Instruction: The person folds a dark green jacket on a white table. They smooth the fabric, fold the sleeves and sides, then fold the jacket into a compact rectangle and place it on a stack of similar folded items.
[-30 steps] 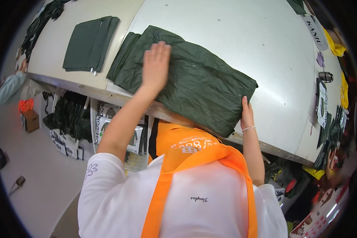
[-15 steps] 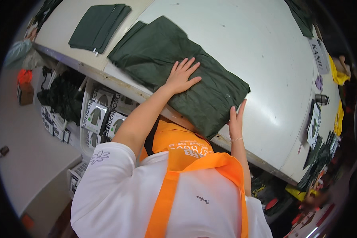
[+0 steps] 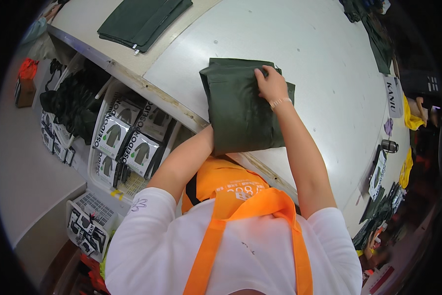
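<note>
A dark green garment [image 3: 243, 113] of smooth, slightly shiny fabric lies folded into a squarish bundle at the table's near edge. My right hand [image 3: 272, 84] is at its upper right part, fingers curled onto the fabric close to the top edge. My left forearm reaches to the bundle's left side, where the cloth hides the hand and its fingers. Beyond, to the upper left, rests a flat stack of folded dark green cloth [image 3: 145, 22] with small white tags.
The pale table [image 3: 329, 123] has a worn wooden edge. Below its left side, a white basket [image 3: 97, 167] holds packaged garments [image 3: 141, 153]. Along the right edge lie a dark cylinder [image 3: 389, 146], a flat package [image 3: 377, 173] and yellow cloth [image 3: 412, 115]. Another person's hand [image 3: 51, 12] shows at far upper left.
The garment was spread long across the table edge and is now folded over into a shorter bundle. My right hand moved from its right corner onto the top; my left hand went out of sight behind it.
</note>
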The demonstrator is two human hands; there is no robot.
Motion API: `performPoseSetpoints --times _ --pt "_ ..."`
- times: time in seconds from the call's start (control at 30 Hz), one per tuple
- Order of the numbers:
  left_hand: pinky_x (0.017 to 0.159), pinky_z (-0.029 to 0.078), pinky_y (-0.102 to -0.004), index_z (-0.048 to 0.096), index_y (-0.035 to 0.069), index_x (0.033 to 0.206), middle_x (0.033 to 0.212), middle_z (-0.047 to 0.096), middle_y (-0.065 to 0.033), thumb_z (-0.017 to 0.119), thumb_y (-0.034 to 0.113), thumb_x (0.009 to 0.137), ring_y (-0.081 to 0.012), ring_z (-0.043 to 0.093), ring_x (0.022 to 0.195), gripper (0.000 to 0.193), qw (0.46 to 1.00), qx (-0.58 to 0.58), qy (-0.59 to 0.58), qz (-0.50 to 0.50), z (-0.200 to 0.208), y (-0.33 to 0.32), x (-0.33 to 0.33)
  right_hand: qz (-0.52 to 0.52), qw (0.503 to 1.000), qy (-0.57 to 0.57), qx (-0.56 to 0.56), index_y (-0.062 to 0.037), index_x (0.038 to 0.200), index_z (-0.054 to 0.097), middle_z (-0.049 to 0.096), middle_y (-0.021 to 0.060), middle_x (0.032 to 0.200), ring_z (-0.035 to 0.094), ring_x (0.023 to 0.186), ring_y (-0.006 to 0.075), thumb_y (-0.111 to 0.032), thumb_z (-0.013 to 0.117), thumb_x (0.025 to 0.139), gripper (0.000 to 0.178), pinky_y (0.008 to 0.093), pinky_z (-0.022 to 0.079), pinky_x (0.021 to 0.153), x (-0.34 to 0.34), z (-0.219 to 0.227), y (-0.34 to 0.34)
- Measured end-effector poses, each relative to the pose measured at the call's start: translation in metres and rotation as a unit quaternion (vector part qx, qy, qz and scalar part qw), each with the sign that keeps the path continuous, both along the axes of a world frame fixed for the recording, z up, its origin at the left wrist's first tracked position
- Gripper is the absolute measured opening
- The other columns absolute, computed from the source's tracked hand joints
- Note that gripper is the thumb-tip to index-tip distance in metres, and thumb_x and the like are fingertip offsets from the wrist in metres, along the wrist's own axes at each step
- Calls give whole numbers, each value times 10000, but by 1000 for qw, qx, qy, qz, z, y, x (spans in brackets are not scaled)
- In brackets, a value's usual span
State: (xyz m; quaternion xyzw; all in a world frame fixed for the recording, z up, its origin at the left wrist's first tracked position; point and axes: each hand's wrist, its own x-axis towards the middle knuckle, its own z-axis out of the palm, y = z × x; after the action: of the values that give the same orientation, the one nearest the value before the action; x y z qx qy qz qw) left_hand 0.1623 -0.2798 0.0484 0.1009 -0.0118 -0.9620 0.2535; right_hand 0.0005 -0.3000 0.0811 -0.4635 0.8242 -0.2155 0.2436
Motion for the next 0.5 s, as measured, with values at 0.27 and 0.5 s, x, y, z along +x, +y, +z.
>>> performPoseSetpoints --times 0.27,0.5 --pt "1039 303 -353 409 68 1349 1355 425 -103 313 498 957 -233 403 1229 591 999 40 -25 -11 3 1 -8 -95 974 -205 15 72 1173 513 585 201 1130 574 1020 275 -341 762 726 657 366 452 885 -51 -36 116" --pt "1015 341 -343 428 43 1327 1312 470 -101 295 533 952 -232 456 1180 631 993 53 -104 -10 12 3 -5 -161 923 -323 -133 71 997 626 674 106 911 616 813 150 -181 754 749 376 281 498 758 -31 -15 121"
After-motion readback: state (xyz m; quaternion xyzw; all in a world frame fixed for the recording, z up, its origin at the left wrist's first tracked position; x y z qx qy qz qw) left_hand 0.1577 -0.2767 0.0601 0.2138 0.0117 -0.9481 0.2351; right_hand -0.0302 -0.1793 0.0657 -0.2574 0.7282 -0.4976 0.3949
